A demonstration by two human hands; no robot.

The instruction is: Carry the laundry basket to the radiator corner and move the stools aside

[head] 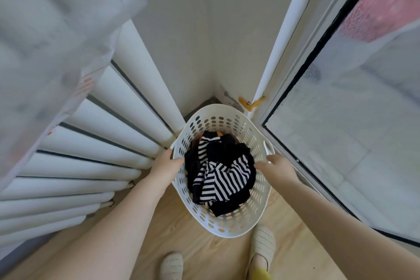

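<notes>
A: Where's the white perforated plastic laundry basket?

B: On the light wood-plank floor, in the corner. White column radiator just beside its left side, glass door with a dark frame on its right. Far rim sits close to where the two grey walls meet.

A: Contents?

B: Dark clothes and a black-and-white striped garment, piled loosely, well below the rim.

A: Hands?

B: Left hand is at the left rim, thumb inside the basket, fingers down the outside wall. Grip looks closed on the rim. Right hand is at the right rim next to the moulded handle. Thumb points inward over the clothes, fingers curled; can't tell if that grip actually clamps the rim or just rests there.

A: Basket upright?

B: Yes, mouth facing up. Can't tell whether the base touches the floor or hangs just above it.

A: Anything else nearby?

B: Two feet in cream woven slippers just behind the basket. Sheer white curtain hangs over the radiator top on the left. An orange smear at the foot of the white door post.
</notes>
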